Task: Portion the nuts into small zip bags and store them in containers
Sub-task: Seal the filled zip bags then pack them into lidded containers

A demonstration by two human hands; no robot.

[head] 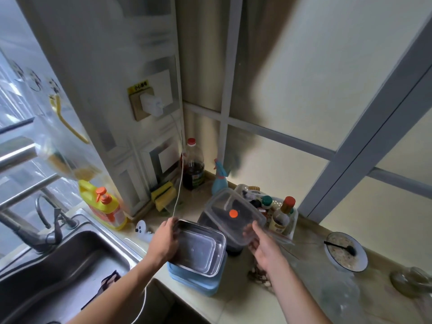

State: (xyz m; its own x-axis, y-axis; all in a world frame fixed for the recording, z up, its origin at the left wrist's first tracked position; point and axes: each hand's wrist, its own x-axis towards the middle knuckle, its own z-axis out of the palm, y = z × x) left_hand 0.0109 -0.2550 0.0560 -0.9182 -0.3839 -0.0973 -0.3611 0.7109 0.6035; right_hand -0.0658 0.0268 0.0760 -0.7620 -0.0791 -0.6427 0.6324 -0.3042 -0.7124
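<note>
A steel rectangular container (pixel 211 261) sits on top of a stack of blue containers (pixel 198 281) near the counter's front edge. My left hand (pixel 164 242) grips the steel container's left rim. My right hand (pixel 263 245) holds a clear plastic lid with an orange valve (pixel 233 212), tilted in the air above a dark container (pixel 231 244). Nuts (pixel 258 275) lie on the counter under my right forearm, partly hidden. Clear zip bags with red strips (pixel 284 242) lie just right of my right hand.
A steel sink (pixel 70 265) with a tap is at the left. Yellow detergent bottle (pixel 105 210), sponge (pixel 163 195), dark sauce bottle (pixel 194 168) and blue spray bottle (pixel 219 181) stand at the back. A white basket of condiment bottles (pixel 280 213) and a bowl with a spoon (pixel 346 251) are on the right.
</note>
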